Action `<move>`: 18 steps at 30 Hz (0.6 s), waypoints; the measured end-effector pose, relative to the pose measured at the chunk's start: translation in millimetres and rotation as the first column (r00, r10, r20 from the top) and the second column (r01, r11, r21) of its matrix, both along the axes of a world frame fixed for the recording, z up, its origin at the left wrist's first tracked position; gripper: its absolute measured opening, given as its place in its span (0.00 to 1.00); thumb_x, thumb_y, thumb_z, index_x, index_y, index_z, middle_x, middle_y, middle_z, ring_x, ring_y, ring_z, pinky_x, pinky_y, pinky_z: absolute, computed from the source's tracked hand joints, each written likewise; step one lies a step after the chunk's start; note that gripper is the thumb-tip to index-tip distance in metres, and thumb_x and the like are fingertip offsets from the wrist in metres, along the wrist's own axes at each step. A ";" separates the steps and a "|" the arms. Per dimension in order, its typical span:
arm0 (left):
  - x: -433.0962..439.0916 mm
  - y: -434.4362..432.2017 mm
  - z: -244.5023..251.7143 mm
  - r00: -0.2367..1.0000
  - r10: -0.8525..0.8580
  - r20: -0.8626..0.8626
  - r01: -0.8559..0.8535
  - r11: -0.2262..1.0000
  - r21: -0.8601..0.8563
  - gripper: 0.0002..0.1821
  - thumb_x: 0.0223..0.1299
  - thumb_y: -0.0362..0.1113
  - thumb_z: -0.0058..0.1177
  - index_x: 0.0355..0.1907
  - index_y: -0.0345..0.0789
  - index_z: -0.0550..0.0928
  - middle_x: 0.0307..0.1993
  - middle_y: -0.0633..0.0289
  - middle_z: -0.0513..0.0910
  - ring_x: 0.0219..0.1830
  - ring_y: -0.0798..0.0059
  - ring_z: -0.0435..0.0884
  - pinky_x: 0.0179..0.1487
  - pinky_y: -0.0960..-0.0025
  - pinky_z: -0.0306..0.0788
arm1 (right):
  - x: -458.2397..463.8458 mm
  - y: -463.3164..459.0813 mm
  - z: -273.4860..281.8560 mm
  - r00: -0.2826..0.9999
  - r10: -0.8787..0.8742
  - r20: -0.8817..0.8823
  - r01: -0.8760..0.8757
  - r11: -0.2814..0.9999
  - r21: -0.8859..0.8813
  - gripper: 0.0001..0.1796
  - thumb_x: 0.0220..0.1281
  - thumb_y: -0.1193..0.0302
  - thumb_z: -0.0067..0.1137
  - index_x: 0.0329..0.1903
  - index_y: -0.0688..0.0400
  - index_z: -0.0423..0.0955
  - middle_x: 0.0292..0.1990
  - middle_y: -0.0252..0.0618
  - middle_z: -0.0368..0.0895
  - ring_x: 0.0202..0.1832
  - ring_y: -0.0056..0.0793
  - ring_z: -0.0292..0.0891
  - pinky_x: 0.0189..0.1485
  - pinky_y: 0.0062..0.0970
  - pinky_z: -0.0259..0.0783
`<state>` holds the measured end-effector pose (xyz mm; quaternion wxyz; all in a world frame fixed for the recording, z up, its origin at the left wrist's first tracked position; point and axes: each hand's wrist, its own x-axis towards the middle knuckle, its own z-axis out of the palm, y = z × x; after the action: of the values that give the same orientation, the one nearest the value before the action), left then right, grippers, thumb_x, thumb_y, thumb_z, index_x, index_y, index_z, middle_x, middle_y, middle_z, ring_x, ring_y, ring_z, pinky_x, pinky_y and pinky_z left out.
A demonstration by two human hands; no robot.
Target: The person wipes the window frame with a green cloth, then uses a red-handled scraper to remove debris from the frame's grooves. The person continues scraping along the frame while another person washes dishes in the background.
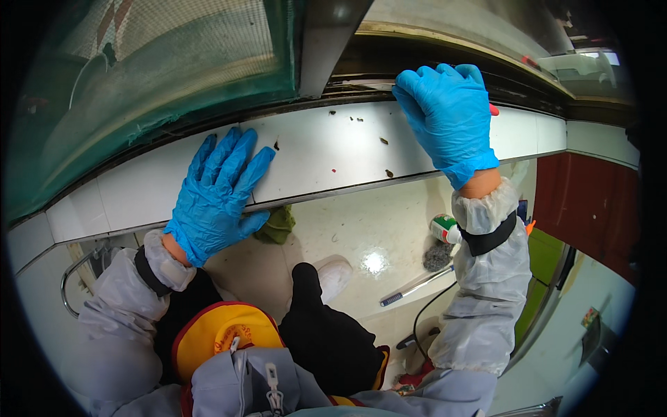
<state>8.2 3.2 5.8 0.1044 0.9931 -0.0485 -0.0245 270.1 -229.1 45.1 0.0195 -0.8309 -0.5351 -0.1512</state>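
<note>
My left hand (216,195), in a blue glove, lies flat with spread fingers on the white tiled window sill (312,156), its thumb over the front edge. Toward the right, my right hand (445,112), also gloved in blue, is closed around a tool with a red handle end (494,110). A thin metal blade (367,84) reaches left from that fist into the dark window track (521,99); its exact kind cannot be told. Between my hands, small dark bits of debris (384,140) and a tiny red speck (334,170) lie on the tiles.
A glass pane with mesh (172,68) stands behind my left hand. Below the sill are a green cloth (276,225), a green-and-white container (444,228), a steel-wool scourer (437,256) and a metal rod with a blue grip (392,299). A metal rail (63,284) curves at the left.
</note>
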 end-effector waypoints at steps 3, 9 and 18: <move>0.3 -1.9 0.6 1.000 -0.001 0.008 0.001 1.000 -0.002 0.54 0.44 0.48 0.70 0.76 0.44 0.60 0.76 0.50 0.56 0.78 0.48 0.53 0.79 0.45 0.48 | 3.0 0.0 2.6 0.999 0.045 -0.012 -0.045 0.998 0.035 0.05 0.55 0.68 0.65 0.31 0.45 0.77 0.24 0.32 0.75 0.32 0.34 0.74 0.47 0.37 0.67; 1.0 -1.0 1.3 1.000 -0.011 -0.001 0.011 1.000 0.004 0.55 0.43 0.48 0.71 0.77 0.44 0.59 0.76 0.50 0.56 0.78 0.48 0.53 0.79 0.46 0.47 | 5.9 -1.2 1.1 0.999 0.034 0.015 -0.034 0.999 -0.005 0.04 0.58 0.66 0.64 0.32 0.45 0.77 0.24 0.32 0.76 0.32 0.35 0.75 0.49 0.37 0.67; 1.4 -1.5 2.9 1.000 -0.014 -0.017 0.014 1.000 -0.007 0.55 0.44 0.49 0.70 0.77 0.45 0.59 0.76 0.51 0.56 0.78 0.48 0.52 0.79 0.46 0.46 | 6.3 3.2 5.4 0.997 -0.075 0.013 0.076 0.988 -0.131 0.05 0.59 0.64 0.64 0.32 0.45 0.76 0.24 0.33 0.76 0.31 0.35 0.75 0.49 0.38 0.67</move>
<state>9.6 1.7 8.6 0.1081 0.9921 -0.0549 -0.0334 276.4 -225.9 50.5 -0.0432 -0.8496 -0.5119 -0.1193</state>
